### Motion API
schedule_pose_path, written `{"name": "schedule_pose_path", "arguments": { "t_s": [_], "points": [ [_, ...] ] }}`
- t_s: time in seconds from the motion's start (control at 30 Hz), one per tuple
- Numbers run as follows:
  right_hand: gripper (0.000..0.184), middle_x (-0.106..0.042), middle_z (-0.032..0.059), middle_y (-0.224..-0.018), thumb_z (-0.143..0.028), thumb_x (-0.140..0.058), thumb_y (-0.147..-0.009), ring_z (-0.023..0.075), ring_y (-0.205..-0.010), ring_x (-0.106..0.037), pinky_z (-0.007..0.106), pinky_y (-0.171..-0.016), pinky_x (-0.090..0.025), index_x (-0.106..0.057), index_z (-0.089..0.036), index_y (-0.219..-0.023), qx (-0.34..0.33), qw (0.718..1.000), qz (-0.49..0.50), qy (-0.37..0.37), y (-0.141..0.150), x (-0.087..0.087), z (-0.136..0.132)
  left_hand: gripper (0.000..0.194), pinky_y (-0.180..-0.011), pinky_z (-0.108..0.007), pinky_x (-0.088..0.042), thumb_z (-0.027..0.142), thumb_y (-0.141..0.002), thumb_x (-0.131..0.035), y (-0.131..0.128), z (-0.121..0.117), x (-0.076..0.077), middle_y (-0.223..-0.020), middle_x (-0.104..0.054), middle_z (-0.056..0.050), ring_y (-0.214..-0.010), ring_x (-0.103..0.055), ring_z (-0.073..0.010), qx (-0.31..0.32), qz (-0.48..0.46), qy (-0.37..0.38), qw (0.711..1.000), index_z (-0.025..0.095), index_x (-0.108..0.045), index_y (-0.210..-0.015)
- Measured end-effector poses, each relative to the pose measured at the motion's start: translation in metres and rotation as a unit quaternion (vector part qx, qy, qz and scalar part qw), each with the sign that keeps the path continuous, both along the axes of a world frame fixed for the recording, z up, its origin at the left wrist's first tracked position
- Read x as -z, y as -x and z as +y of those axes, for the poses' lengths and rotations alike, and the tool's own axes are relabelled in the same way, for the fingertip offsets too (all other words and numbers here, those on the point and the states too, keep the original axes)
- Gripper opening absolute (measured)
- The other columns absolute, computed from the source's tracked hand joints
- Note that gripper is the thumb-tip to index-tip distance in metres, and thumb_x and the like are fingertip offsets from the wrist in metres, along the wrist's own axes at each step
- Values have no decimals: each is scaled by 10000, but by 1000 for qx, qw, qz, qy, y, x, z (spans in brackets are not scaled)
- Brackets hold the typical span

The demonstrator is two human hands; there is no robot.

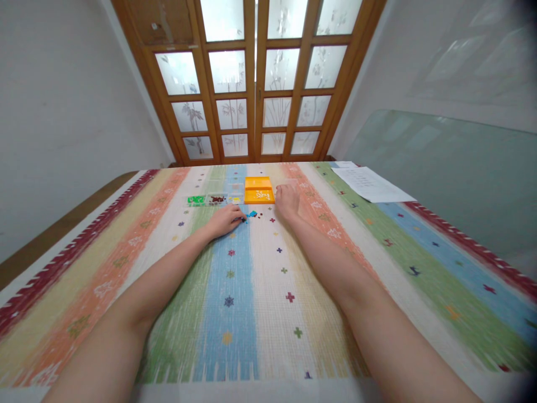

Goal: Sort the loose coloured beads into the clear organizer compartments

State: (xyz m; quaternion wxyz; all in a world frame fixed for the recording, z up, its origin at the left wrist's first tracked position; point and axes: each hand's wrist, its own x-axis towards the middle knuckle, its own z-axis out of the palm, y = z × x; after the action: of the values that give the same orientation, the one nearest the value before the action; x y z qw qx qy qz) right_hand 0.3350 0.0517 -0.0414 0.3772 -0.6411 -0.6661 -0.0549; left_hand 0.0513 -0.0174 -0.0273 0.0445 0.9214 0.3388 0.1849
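My left hand (227, 220) rests low over the cloth, its fingers bent and close together at the edge of a small group of loose blue pieces (253, 214). A few tiny dark brown pieces (260, 215) lie beside them. My right hand (287, 200) is curled closed against the right side of an open orange box (247, 194); whatever its fingertips hold is too small or hidden to tell. Small white pieces (264, 195) lie in the box's near half. Left of it, clear open cases hold green pieces (196, 200), dark brown pieces (217, 199) and yellow pieces (235, 200).
A striped, patterned tablecloth (268, 313) covers the table. A printed paper sheet (371, 184) lies at the far right. A clear lid or case (290, 182) shows faintly behind my right hand. Beyond the table stand wooden glass-paned doors (254, 101).
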Motion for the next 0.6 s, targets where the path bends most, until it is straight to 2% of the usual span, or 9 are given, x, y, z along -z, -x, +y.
{"name": "schedule_pose_path", "arguments": {
  "t_s": [0.13,0.3,0.5,0.6],
  "points": [
    [371,-715,124,-1063,-252,-375,-1069,274,-1028,-575,391,-935,-405,-737,-184,-1022,-84,996,-23,-4,4,1,-1,214,-974,-384,-499,236,-985,-562,1,1,1,-1091,-693,-80,-1073,-624,-240,-33,-13,0,999,234,-754,-1079],
    [265,-724,114,-1063,-271,-503,-1044,271,-1043,-590,389,-946,-426,-753,-194,-1007,-215,975,-57,1,15,1,-8,168,-962,-409,-513,252,-953,-590,4,2,1,-1034,-703,-81,-1031,-637,-254,-77,-18,12,997,225,-753,-979],
    [262,-721,112,-1014,-255,-522,-1032,266,-1003,-596,390,-928,-437,-771,-192,-980,-256,963,-85,-4,24,0,-14,296,-1095,-434,-470,243,-976,-562,2,0,-1,-1243,-705,-81,-1191,-619,-254,-26,-25,22,999,258,-746,-1207],
    [266,-723,114,-1012,-256,-521,-1033,264,-998,-597,387,-923,-437,-774,-188,-981,-257,962,-88,1,23,0,-14,310,-1114,-445,-458,248,-992,-544,1,0,-1,-1268,-705,-84,-1210,-610,-257,-16,-16,16,1000,251,-744,-1229]
  ]
}}
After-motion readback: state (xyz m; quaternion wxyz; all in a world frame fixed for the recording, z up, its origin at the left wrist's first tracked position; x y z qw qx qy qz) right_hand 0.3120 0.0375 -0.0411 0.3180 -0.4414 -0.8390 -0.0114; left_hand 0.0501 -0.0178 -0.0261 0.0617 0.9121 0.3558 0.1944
